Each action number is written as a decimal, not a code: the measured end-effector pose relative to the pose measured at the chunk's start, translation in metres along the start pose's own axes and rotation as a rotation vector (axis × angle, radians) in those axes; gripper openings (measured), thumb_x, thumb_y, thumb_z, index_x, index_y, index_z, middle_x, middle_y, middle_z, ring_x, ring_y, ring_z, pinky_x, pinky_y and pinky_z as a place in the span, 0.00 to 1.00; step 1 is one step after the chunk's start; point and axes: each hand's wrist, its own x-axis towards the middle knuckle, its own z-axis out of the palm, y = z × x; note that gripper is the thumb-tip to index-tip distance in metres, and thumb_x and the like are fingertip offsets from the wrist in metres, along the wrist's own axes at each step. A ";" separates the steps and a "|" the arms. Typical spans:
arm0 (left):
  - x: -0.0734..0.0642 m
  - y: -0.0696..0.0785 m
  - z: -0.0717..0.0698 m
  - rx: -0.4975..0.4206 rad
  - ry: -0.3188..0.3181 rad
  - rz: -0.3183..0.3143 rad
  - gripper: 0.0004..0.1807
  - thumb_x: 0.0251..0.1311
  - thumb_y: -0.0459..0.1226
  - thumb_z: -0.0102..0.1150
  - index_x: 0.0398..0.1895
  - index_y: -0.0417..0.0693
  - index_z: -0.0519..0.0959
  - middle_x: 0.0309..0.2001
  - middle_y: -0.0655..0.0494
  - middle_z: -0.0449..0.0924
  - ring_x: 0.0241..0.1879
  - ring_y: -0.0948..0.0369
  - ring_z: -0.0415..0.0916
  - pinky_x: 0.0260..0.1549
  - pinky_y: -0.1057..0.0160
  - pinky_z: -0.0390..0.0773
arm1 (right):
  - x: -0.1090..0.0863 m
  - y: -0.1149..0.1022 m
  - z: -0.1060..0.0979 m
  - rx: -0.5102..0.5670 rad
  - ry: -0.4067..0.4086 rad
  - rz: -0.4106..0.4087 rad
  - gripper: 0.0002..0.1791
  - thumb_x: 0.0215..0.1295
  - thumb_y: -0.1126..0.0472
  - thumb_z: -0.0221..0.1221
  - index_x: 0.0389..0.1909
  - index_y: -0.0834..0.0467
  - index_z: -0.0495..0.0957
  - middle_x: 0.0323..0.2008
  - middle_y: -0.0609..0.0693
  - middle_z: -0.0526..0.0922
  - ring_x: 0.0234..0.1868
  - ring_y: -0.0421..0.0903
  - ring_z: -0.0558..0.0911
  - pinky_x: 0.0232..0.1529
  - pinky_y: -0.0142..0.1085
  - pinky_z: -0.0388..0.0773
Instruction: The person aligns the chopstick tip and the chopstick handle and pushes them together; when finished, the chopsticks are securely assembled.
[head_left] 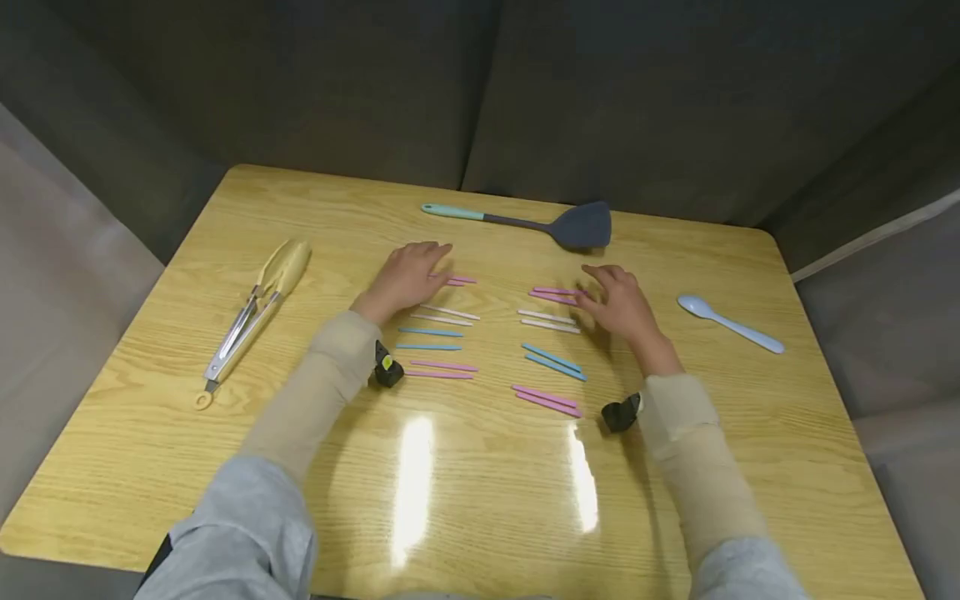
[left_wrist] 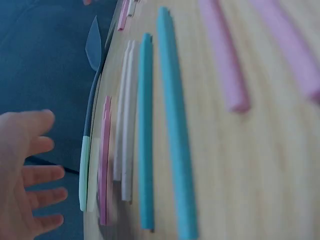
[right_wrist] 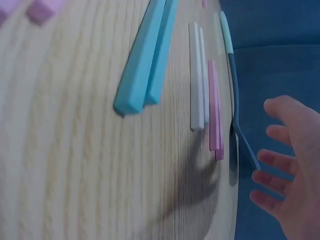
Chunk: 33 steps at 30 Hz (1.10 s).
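My left hand (head_left: 409, 277) hovers by the far pink chopsticks (head_left: 463, 281) of the left column, its fingers spread and holding nothing in the left wrist view. On the other side, my right hand (head_left: 619, 302) is near the far right pink chopsticks (head_left: 551, 294), fingers loosely bent and apart. Both columns run in pairs toward me: white chopsticks (head_left: 450, 316), blue chopsticks (head_left: 429, 347) and pink chopsticks (head_left: 442, 375) on the left. White chopsticks (head_left: 549, 326), blue chopsticks (head_left: 555, 367) and pink chopsticks (head_left: 547, 404) lie at a slant on the right.
A spatula (head_left: 581, 227) with a mint handle lies along the table's back edge. Metal tongs (head_left: 243, 333) with yellowish tips rest at the left, and a pale blue spoon (head_left: 731, 323) at the right. Dark curtains (head_left: 337, 92) stand behind the wooden table (head_left: 495, 492).
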 end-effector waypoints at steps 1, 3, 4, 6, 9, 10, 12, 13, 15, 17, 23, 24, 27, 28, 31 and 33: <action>0.002 -0.001 -0.001 -0.011 0.004 0.016 0.28 0.64 0.50 0.42 0.65 0.51 0.59 0.63 0.45 0.59 0.62 0.48 0.54 0.61 0.49 0.51 | 0.001 0.001 0.000 0.029 -0.004 -0.008 0.28 0.62 0.52 0.53 0.60 0.62 0.64 0.56 0.64 0.64 0.57 0.64 0.60 0.56 0.56 0.57; 0.004 -0.003 -0.003 -0.033 0.005 0.037 0.24 0.63 0.46 0.46 0.60 0.48 0.67 0.59 0.46 0.66 0.59 0.48 0.59 0.59 0.50 0.55 | 0.005 0.002 0.000 0.060 -0.011 -0.011 0.25 0.61 0.56 0.55 0.57 0.62 0.68 0.54 0.63 0.67 0.56 0.63 0.61 0.56 0.55 0.58; 0.006 -0.004 -0.004 -0.041 0.002 0.047 0.22 0.63 0.45 0.48 0.58 0.47 0.70 0.57 0.46 0.68 0.58 0.49 0.61 0.58 0.50 0.56 | 0.007 0.003 0.000 0.067 -0.018 -0.012 0.23 0.61 0.57 0.55 0.56 0.63 0.69 0.53 0.63 0.67 0.56 0.62 0.62 0.56 0.54 0.58; 0.008 -0.006 -0.006 -0.038 -0.014 0.067 0.18 0.62 0.43 0.50 0.53 0.46 0.74 0.53 0.48 0.72 0.55 0.50 0.64 0.56 0.51 0.59 | 0.010 0.004 0.000 0.080 -0.043 -0.005 0.22 0.61 0.58 0.54 0.55 0.62 0.70 0.52 0.62 0.68 0.55 0.62 0.63 0.55 0.54 0.59; 0.012 -0.009 -0.007 -0.015 -0.038 0.098 0.14 0.61 0.40 0.52 0.47 0.45 0.78 0.48 0.50 0.75 0.51 0.52 0.68 0.54 0.53 0.63 | 0.015 0.005 0.000 0.089 -0.084 -0.005 0.19 0.62 0.61 0.54 0.54 0.63 0.71 0.51 0.63 0.70 0.53 0.61 0.65 0.53 0.53 0.62; 0.013 -0.009 -0.008 -0.005 -0.045 0.108 0.13 0.60 0.39 0.52 0.46 0.45 0.79 0.47 0.50 0.76 0.50 0.53 0.69 0.53 0.54 0.64 | 0.017 0.005 0.001 0.091 -0.099 -0.004 0.19 0.62 0.61 0.54 0.53 0.63 0.72 0.50 0.63 0.70 0.52 0.60 0.66 0.52 0.53 0.63; 0.015 -0.010 -0.008 0.007 -0.059 0.123 0.11 0.59 0.37 0.53 0.43 0.44 0.81 0.44 0.50 0.77 0.48 0.54 0.70 0.52 0.56 0.65 | 0.021 0.006 0.002 0.097 -0.117 -0.013 0.17 0.62 0.62 0.54 0.51 0.64 0.73 0.48 0.63 0.71 0.50 0.59 0.69 0.50 0.52 0.65; 0.016 -0.010 -0.008 0.012 -0.066 0.128 0.11 0.59 0.36 0.54 0.42 0.44 0.81 0.43 0.50 0.78 0.47 0.54 0.71 0.52 0.56 0.66 | 0.024 0.006 0.004 0.100 -0.121 -0.020 0.17 0.62 0.63 0.54 0.50 0.64 0.74 0.47 0.63 0.72 0.48 0.59 0.70 0.50 0.51 0.66; 0.017 -0.010 -0.008 0.019 -0.083 0.130 0.10 0.58 0.35 0.54 0.40 0.45 0.82 0.42 0.51 0.78 0.46 0.54 0.71 0.51 0.56 0.66 | 0.027 0.007 0.008 0.113 -0.129 -0.022 0.15 0.61 0.64 0.55 0.48 0.65 0.75 0.45 0.63 0.73 0.46 0.57 0.71 0.49 0.50 0.67; 0.018 -0.011 -0.006 0.020 -0.101 0.128 0.09 0.57 0.35 0.54 0.39 0.45 0.82 0.42 0.51 0.78 0.46 0.54 0.71 0.51 0.56 0.66 | 0.031 0.008 0.013 0.110 -0.130 -0.040 0.14 0.60 0.65 0.55 0.46 0.65 0.76 0.43 0.63 0.75 0.45 0.56 0.72 0.49 0.49 0.67; 0.017 -0.010 -0.004 0.034 -0.126 0.135 0.09 0.57 0.35 0.56 0.39 0.44 0.82 0.43 0.50 0.77 0.47 0.54 0.71 0.50 0.55 0.68 | 0.034 0.011 0.022 0.053 -0.157 -0.020 0.13 0.60 0.63 0.56 0.44 0.63 0.78 0.42 0.60 0.76 0.45 0.55 0.72 0.49 0.48 0.67; 0.017 -0.010 -0.003 0.040 -0.126 0.135 0.09 0.57 0.35 0.56 0.39 0.44 0.82 0.43 0.50 0.77 0.46 0.54 0.71 0.50 0.55 0.68 | 0.034 0.012 0.022 0.046 -0.159 -0.017 0.13 0.60 0.63 0.56 0.44 0.63 0.78 0.41 0.60 0.76 0.45 0.55 0.72 0.49 0.48 0.67; 0.018 -0.010 -0.001 0.075 -0.123 0.139 0.09 0.57 0.35 0.55 0.39 0.45 0.82 0.42 0.50 0.77 0.45 0.54 0.72 0.48 0.55 0.69 | 0.035 0.012 0.023 0.035 -0.161 -0.013 0.12 0.60 0.63 0.56 0.43 0.63 0.78 0.41 0.60 0.76 0.44 0.55 0.72 0.48 0.48 0.67; 0.019 -0.010 -0.001 0.089 -0.122 0.139 0.09 0.58 0.35 0.55 0.39 0.45 0.82 0.42 0.51 0.77 0.45 0.54 0.72 0.48 0.56 0.69 | 0.036 0.012 0.023 0.029 -0.160 -0.020 0.12 0.60 0.63 0.56 0.43 0.63 0.78 0.41 0.60 0.76 0.44 0.55 0.72 0.48 0.48 0.67; 0.021 -0.010 0.000 0.131 -0.115 0.141 0.08 0.58 0.36 0.55 0.38 0.46 0.81 0.40 0.51 0.76 0.43 0.54 0.72 0.46 0.56 0.70 | 0.038 0.011 0.023 0.013 -0.163 -0.046 0.11 0.59 0.64 0.57 0.41 0.63 0.78 0.40 0.60 0.75 0.43 0.55 0.72 0.47 0.47 0.67; 0.022 -0.009 0.001 0.154 -0.108 0.143 0.07 0.58 0.36 0.55 0.37 0.46 0.81 0.39 0.52 0.76 0.41 0.54 0.72 0.44 0.56 0.71 | 0.040 0.010 0.022 0.007 -0.168 -0.058 0.10 0.59 0.64 0.57 0.41 0.63 0.78 0.39 0.60 0.75 0.42 0.54 0.72 0.46 0.47 0.68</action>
